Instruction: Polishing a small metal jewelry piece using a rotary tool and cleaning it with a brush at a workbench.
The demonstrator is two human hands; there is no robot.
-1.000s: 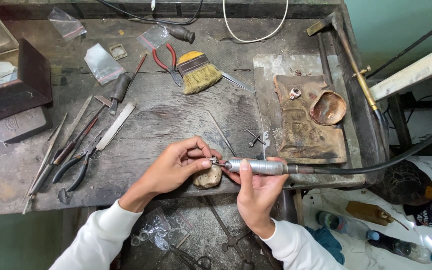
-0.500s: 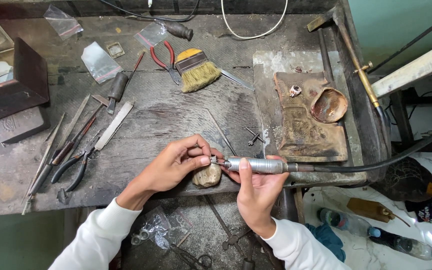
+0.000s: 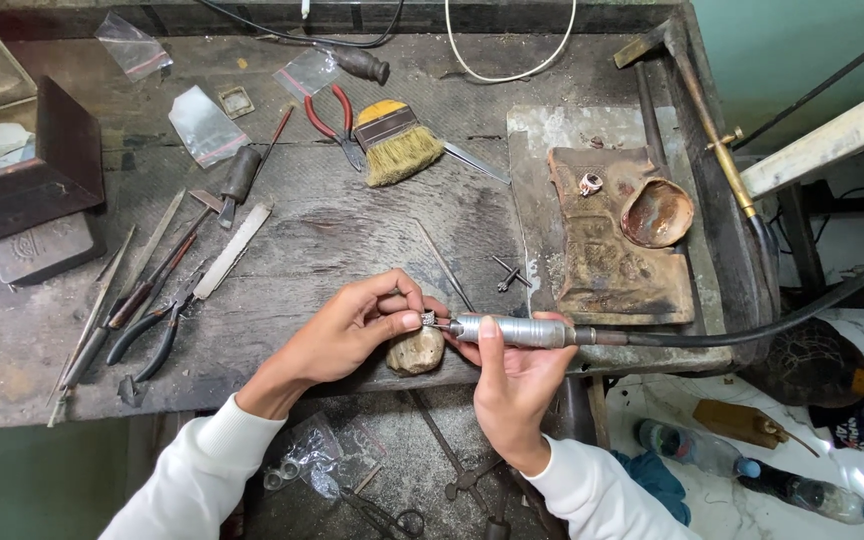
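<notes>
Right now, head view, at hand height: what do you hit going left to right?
Black-handled pliers → left hand → small piece pinched in its fingertips → metal rotary handpiece gripped by the right hand → black flexible shaft.

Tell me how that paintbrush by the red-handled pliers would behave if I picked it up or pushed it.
The paintbrush lies flat on the bench, so it would probably slide rather than roll. Its splayed straw-coloured bristles look soft and would likely bend under a push. The short handle and metal band suggest it is light and stiff to grip.

Worn workbench, brush, pliers
</notes>
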